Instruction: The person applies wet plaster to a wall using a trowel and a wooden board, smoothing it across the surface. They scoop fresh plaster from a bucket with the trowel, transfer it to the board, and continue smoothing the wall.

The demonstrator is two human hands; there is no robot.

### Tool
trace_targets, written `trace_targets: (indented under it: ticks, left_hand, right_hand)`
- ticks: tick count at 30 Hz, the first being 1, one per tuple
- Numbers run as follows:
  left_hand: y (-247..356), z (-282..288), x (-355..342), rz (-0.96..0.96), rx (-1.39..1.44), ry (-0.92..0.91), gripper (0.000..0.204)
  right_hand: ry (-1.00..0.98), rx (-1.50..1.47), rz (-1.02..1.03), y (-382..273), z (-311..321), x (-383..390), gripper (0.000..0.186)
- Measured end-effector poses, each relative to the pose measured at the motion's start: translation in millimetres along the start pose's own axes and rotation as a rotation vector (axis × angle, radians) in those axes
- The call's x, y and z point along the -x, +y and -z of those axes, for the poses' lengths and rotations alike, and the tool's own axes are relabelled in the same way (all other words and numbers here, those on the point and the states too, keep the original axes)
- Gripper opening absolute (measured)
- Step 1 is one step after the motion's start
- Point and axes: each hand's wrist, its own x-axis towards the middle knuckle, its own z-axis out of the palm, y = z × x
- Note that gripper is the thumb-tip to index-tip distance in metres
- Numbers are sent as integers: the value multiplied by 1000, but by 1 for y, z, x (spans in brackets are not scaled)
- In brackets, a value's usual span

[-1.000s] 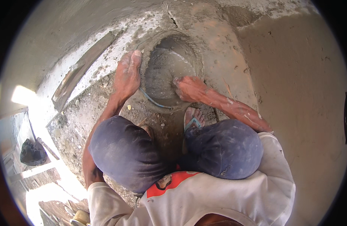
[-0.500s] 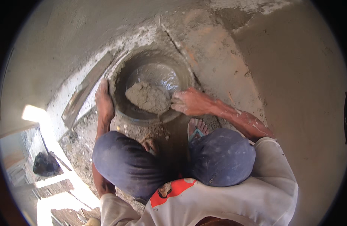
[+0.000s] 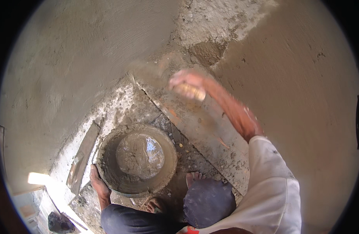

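The right hand [image 3: 188, 80] is gripping a tan handle [image 3: 195, 93] above the slab [image 3: 199, 136]. Near the slab's left edge, the left hand [image 3: 100, 185] is touching the basin [image 3: 169, 160]; whether its fingers are gripping, I cannot tell.

Round basin [image 3: 171, 158], mouth up, rim mortar-caked, on gritty ground [image 3: 190, 154]; wet grey mortar [image 3: 134, 162] inside, glossy at right. Tan handle [image 3: 192, 92], motion-blurred, gripped in right hand [image 3: 189, 82].

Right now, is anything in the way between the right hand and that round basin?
No, nothing visible stands between the right hand and the basin. The concrete slab lies below that gap, and the left hand is at the basin's opposite, outer side.
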Motion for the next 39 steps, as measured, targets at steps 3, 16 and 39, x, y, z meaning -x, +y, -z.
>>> trace_targets:
  ticks: [3, 16, 39]
  left_hand:
    - [16, -53, -2, 62, 23, -18, 60]
    - [125, -99, 30, -104, -457, -234, 56]
    - [119, -113, 64, -163, -289, -193, 67]
  right_hand:
    - [852, 233, -13, 32, 129, -2, 26]
    - [449, 965, 480, 123, -125, 155, 31]
    - [-141, 761, 197, 134, -246, 113, 35]
